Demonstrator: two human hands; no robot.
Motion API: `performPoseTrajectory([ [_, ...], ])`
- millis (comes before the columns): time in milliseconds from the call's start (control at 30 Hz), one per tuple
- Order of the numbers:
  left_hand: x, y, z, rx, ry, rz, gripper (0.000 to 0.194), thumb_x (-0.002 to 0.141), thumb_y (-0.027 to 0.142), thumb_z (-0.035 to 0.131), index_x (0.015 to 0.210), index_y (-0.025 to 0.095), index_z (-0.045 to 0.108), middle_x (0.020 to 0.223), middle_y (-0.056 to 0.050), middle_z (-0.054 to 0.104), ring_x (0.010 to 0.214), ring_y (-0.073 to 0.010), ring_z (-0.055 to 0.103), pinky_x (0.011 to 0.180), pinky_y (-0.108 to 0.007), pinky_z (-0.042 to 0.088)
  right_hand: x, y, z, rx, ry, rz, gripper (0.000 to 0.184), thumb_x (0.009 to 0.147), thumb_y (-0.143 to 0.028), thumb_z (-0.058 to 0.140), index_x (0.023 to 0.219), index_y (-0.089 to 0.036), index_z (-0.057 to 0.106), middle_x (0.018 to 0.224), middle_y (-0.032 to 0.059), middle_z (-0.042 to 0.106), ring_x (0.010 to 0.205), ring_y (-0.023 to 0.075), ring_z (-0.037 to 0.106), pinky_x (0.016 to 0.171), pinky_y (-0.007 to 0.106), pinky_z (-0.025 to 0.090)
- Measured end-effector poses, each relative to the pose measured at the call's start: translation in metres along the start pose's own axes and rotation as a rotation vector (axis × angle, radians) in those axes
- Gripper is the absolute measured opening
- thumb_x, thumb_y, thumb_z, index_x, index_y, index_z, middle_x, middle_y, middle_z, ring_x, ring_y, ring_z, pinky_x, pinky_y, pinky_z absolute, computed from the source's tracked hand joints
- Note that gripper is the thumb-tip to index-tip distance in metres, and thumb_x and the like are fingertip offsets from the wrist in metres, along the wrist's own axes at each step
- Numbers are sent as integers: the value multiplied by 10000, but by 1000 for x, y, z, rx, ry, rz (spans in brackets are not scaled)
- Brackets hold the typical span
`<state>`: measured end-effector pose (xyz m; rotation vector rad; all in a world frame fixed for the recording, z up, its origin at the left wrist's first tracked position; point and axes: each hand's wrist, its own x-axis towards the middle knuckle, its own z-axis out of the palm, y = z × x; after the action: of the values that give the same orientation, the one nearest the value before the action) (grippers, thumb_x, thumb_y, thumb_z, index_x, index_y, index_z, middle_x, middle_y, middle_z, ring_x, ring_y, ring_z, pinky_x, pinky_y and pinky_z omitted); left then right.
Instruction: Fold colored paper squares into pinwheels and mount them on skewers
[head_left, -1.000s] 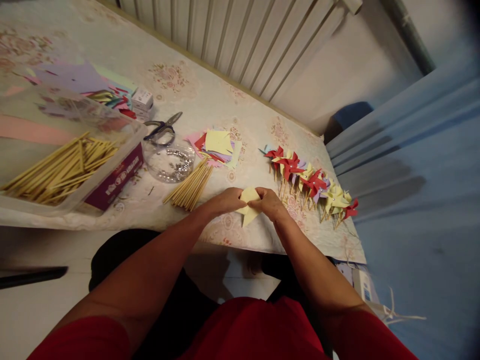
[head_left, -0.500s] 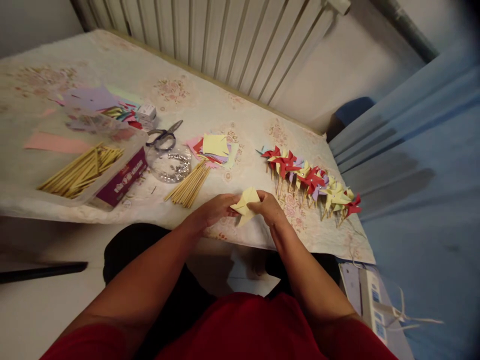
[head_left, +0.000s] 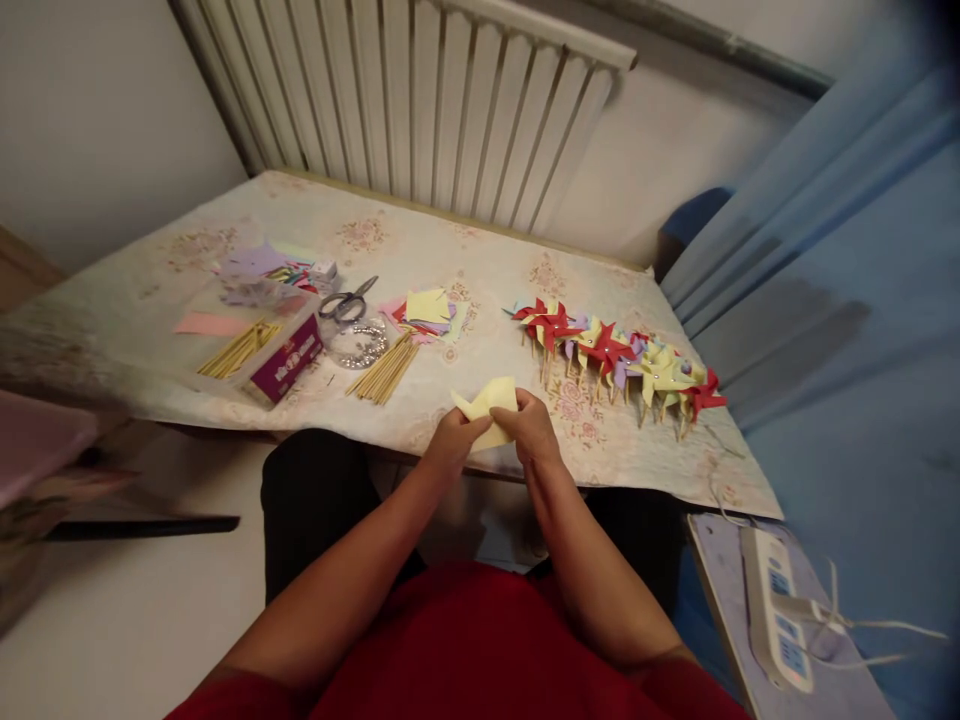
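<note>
Between my hands, above the table's front edge, is a pale yellow sheet of paper (head_left: 498, 394) with corners folded inward. My left hand (head_left: 454, 438) pinches its left side, thumb on top. On the other side my right hand (head_left: 529, 424) grips it, the thumb pressed near the middle. Behind the hands lies a stack of coloured paper squares (head_left: 429, 306), a yellow one on top. A bundle of thin wooden sticks (head_left: 384, 370) rests just in front of that stack. Finished paper pinwheels (head_left: 609, 350) in red, yellow and purple stand in a row to the right.
At the left are a clear plastic box (head_left: 289, 362) of sticks, scissors (head_left: 348, 300), a round dish of small shiny pieces (head_left: 360, 343) and paper scraps (head_left: 255, 262). A radiator (head_left: 420, 110) runs behind the table. A power strip (head_left: 778, 610) with cables lies at lower right.
The view has shifted, showing more floor and the power strip. My left hand has brought its thumb onto the paper's lower middle, and the paper's left corner now points up and outward.
</note>
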<state>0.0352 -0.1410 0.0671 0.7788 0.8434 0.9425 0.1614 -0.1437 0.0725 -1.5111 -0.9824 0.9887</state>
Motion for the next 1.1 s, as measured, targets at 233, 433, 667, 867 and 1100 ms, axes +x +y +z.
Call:
performPoseTrajectory([
  [233, -14, -4, 18, -6, 64, 33, 477, 614, 364, 795, 984, 96, 658, 758, -51, 714, 766, -202, 668, 708, -298, 509, -20, -6, -12, 147, 26, 10, 300, 566, -274, 674, 841, -155, 664, 709, -17, 656, 575, 136, 552, 538, 241, 436],
  [433, -22, -3, 29, 5, 76, 48, 466, 595, 345, 798, 949, 69, 675, 740, -60, 714, 700, -187, 655, 659, -274, 485, -30, -9, -20, 181, 36, -3, 307, 553, -283, 682, 831, -156, 657, 684, -23, 655, 564, 135, 549, 542, 246, 445],
  [667, -24, -4, 29, -3, 65, 69, 434, 590, 321, 798, 926, 64, 699, 731, -61, 718, 643, -172, 635, 645, -271, 471, -33, -6, -22, 255, 2, 10, 294, 552, -273, 675, 823, -162, 655, 639, -32, 642, 524, 135, 547, 532, 258, 448],
  [867, -28, 0, 22, -24, 34, 56, 435, 600, 309, 788, 947, 62, 696, 752, -68, 727, 644, -173, 642, 647, -273, 477, -34, -4, -17, 295, -32, 30, 302, 546, -274, 698, 826, -173, 644, 646, -36, 652, 522, 131, 556, 526, 248, 436],
  [1100, -28, 2, 12, -54, 7, 34, 408, 610, 307, 781, 929, 64, 703, 716, -65, 722, 603, -173, 636, 627, -283, 478, -39, -11, -23, 407, -116, 82, 392, 528, -296, 752, 883, -178, 637, 708, -9, 691, 584, 153, 609, 586, 275, 480],
])
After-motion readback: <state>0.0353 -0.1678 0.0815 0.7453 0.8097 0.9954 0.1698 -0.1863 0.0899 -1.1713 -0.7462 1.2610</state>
